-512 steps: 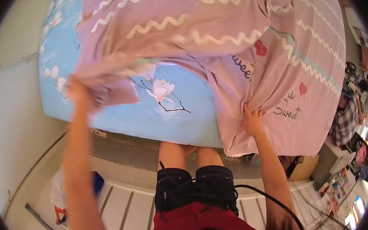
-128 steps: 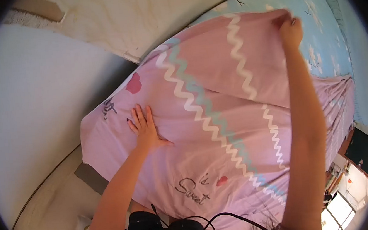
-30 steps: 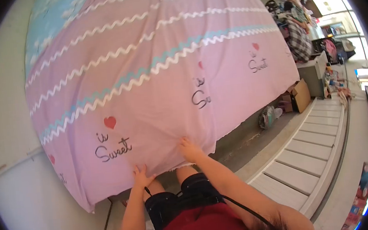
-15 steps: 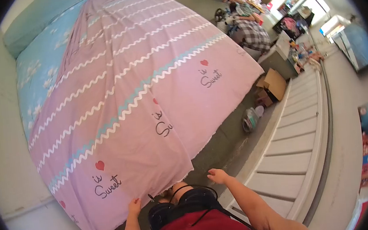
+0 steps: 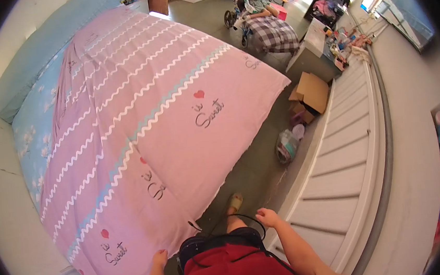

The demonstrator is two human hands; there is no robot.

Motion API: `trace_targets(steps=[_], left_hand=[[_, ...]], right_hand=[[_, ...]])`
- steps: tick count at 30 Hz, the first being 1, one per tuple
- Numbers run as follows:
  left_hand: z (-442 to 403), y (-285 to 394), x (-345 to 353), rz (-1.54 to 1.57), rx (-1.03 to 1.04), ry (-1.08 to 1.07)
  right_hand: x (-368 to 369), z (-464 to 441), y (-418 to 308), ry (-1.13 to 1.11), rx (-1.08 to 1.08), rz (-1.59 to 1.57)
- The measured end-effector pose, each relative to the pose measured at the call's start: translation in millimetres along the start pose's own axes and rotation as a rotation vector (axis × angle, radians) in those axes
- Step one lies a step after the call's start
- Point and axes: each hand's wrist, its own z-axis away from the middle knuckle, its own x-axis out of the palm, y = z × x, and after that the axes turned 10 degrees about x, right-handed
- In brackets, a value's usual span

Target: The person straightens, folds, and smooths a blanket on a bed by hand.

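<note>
A pink sheet (image 5: 177,125) with wavy white and teal lines, red hearts and the words "is Sweet" covers most of the bed, with some folds on its left part. A blue fitted cover (image 5: 34,140) with white flowers shows along the bed's left side. My left hand (image 5: 160,257) is beside the sheet's near edge, fingers curled; whether it touches the cloth is unclear. My right hand (image 5: 267,217) hangs away from the bed near the white slatted panel, loosely closed with nothing visible in it.
A long blue bolster (image 5: 50,53) lies at the bed's head. On the right are a slatted panel (image 5: 333,180), an open cardboard box (image 5: 313,92) and a plastic bag (image 5: 286,146). Farther back, a person (image 5: 256,8) sits by a wheelchair near a checked cloth (image 5: 273,33).
Both hands have come off the sheet's front area, where they rested about a second ago. The view has swung right, showing more floor. The sheet now lies spread over the bed.
</note>
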Motion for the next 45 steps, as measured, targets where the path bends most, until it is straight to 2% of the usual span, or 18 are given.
trace_targets(steps=[1,4,7,8,9,11,16,20,23,25,30,32,34,36,37,39,41,45], left_hand=[[-7.7,39.5,18.5,0.015,0.022,-0.022],[-29.3,242.2,89.6,-0.162,0.417,-0.141],[-45.7,370.3,139.4,-0.012,0.436,-0.221],[-41.6,389.7,137.4,-0.004,0.47,-0.229],[-59.0,432.7,162.1,0.01,0.465,-0.221],[-93.0,492.0,207.1,0.165,0.568,-0.287],[-143.2,512.6,225.0,0.152,0.507,-0.252],[-189.9,554.9,193.4,0.013,0.357,-0.194],[-215.8,584.1,170.3,-0.122,0.272,-0.16],[-227.1,599.9,168.7,-0.249,0.34,-0.118],[-240.3,668.2,186.9,-0.161,0.344,-0.062],[-245.2,688.7,234.4,-0.156,0.298,-0.06],[-251.4,715.8,240.7,0.047,0.202,-0.105],[-268.3,726.5,275.4,-0.159,0.285,-0.057],[-270.1,740.3,287.6,-0.107,0.265,-0.068],[-275.2,781.8,321.8,-0.067,0.241,-0.093],[-281.3,817.4,349.4,-0.192,0.26,-0.061],[-306.1,918.5,436.8,-0.198,0.314,-0.112]], right_hand=[[-29.4,-10.5,16.4,0.032,0.044,0.036],[-130.0,-41.4,47.4,0.099,0.09,0.003],[-206.9,-63.6,48.4,0.17,0.139,-0.079],[-213.4,-57.3,43.5,0.185,0.179,-0.103],[-244.1,-78.4,39.9,0.182,0.17,-0.089],[-285.6,-109.4,20.9,0.21,0.081,-0.311],[-325.5,-165.3,18.0,0.162,0.018,-0.207],[-405.9,-220.7,-10.6,0.168,0.047,-0.121],[-432.7,-258.3,-9.4,0.173,0.047,-0.148],[-451.8,-267.0,-7.6,0.211,0.076,-0.186],[-504.2,-308.3,-22.2,0.153,0.115,-0.218],[-540.2,-354.9,-5.6,0.133,0.012,-0.232],[-561.9,-367.0,-2.6,0.17,-0.028,-0.12],[-595.2,-403.9,12.1,0.158,-0.062,-0.087],[-611.8,-419.2,21.2,0.176,-0.097,-0.094],[-645.2,-452.9,46.0,0.132,-0.021,-0.259],[-689.7,-472.3,65.5,0.141,0.028,-0.288],[-767.1,-504.1,119.9,0.157,0.068,-0.171]])
